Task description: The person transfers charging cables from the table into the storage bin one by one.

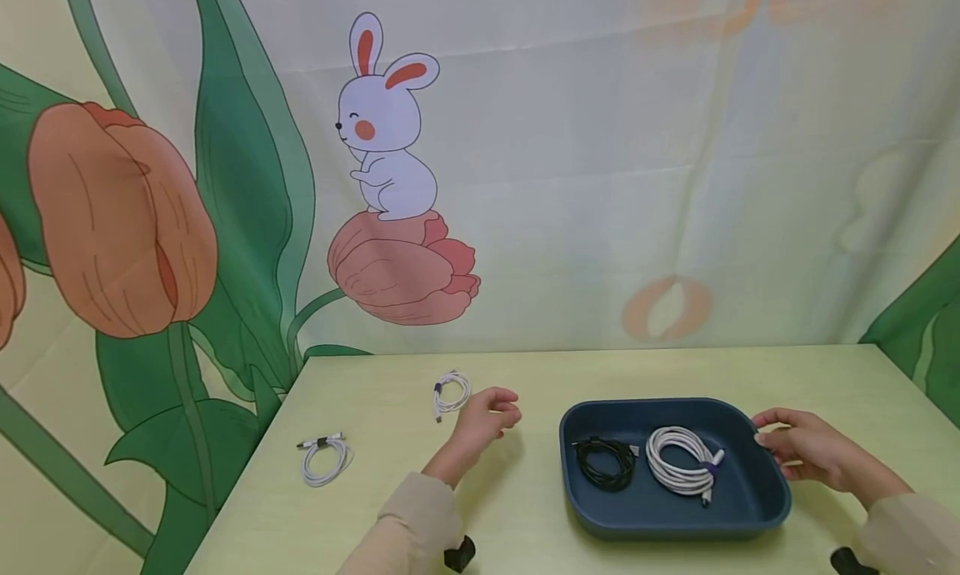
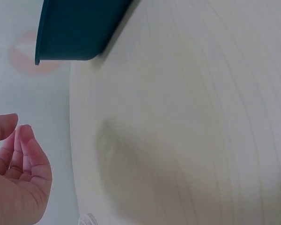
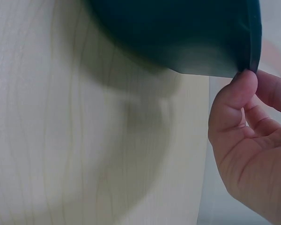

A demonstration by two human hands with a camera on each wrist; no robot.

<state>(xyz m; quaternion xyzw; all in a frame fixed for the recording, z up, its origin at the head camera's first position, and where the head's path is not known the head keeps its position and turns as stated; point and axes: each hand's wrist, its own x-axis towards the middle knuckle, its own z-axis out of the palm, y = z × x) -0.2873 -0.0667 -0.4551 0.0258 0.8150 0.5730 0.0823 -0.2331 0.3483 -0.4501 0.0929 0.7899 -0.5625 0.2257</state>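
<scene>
My right hand pinches the right rim of a dark blue tray between thumb and fingers; the right wrist view shows the thumb on the rim. Inside the tray lie a coiled black cable and, to its right, a thicker white cable coil with a purple tie. Left of the tray my left hand is held over the table, fingers loosely bent and holding nothing. Just beyond it lies a coiled white cable with a dark blue tie.
Another white cable coil with a black tie lies at the table's left side. The pale wood-grain table ends at a printed cloth backdrop with a rabbit and tulips.
</scene>
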